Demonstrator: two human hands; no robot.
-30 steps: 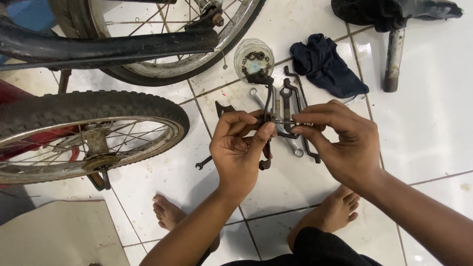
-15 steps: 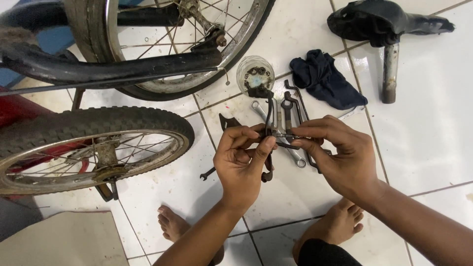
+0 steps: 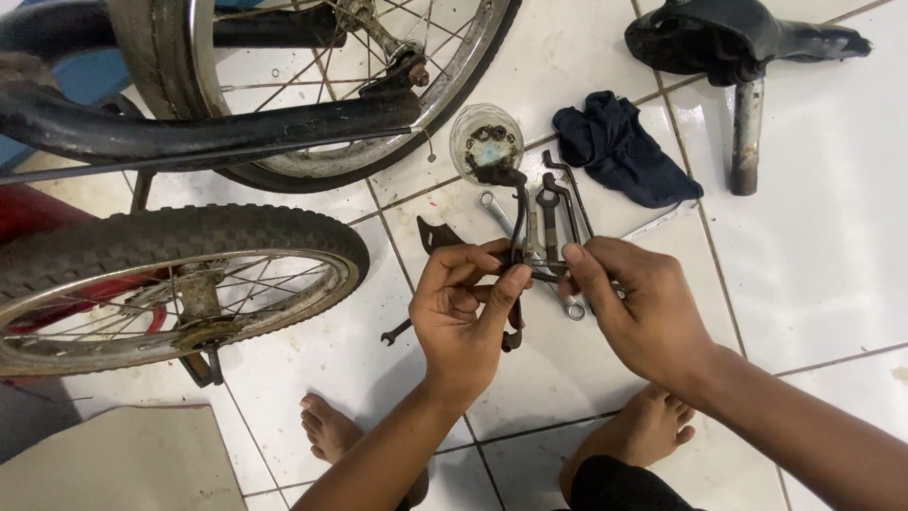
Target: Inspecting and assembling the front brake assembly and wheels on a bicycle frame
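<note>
Both hands hold a dark metal bicycle brake caliper (image 3: 518, 216) above the white tiled floor. My left hand (image 3: 465, 315) pinches its lower arm between thumb and fingers. My right hand (image 3: 636, 305) grips the small bolt at the caliper's pivot from the right side. Under the hands lie several wrenches (image 3: 558, 222) and a small spanner (image 3: 395, 332) on the tiles. Part of the caliper is hidden behind my fingers.
A glass jar (image 3: 486, 139) with small metal parts stands beyond the hands. A dark blue rag (image 3: 619, 151) and a black saddle on its post (image 3: 742, 57) lie at the right. Two bicycle wheels (image 3: 180, 274) and a black frame tube (image 3: 208, 128) fill the left. My bare feet (image 3: 326, 426) rest below.
The view has shifted slightly, so the hands and caliper sit a little lower in the picture. Both hands keep hold of the caliper, fingers working at its bolt.
</note>
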